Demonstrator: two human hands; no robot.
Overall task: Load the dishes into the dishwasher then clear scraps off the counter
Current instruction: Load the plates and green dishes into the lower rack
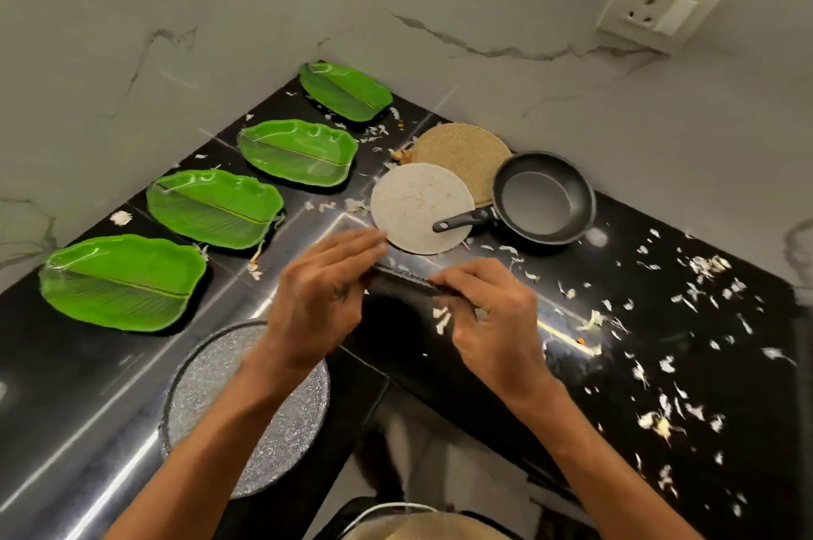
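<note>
Nearest, at 7 o'clock: round speckled grey plate (246, 407) sits at the edge of the glossy black stone counter (88, 385), partly under the left forearm.

Centre: both hands grip a dark flat thing (407, 280), seen edge-on and blurred; I can't tell what it is. Left hand (316, 302) has fingers curled over its left end, right hand (488, 310) pinches the right end. It looks lifted just off the counter.

White food scraps (704, 266) are scattered thick from 3 to 5 o'clock, with a few more near the hands.

At 9 through 11 o'clock: four green leaf-shaped plastic plates (119, 280) in a row along the wall, all on the counter.

At 12 to 1 o'clock: round white disc (418, 205), a round tan woven mat (462, 152) behind it, and a small black non-stick frying pan (543, 196) with its handle lying over the disc.

Judgement: early. No dishwasher in view, nearly all dishes unloaded, scraps uncleared.

No readable writing or brands; the wall socket (655, 7) is unmarked.
</note>
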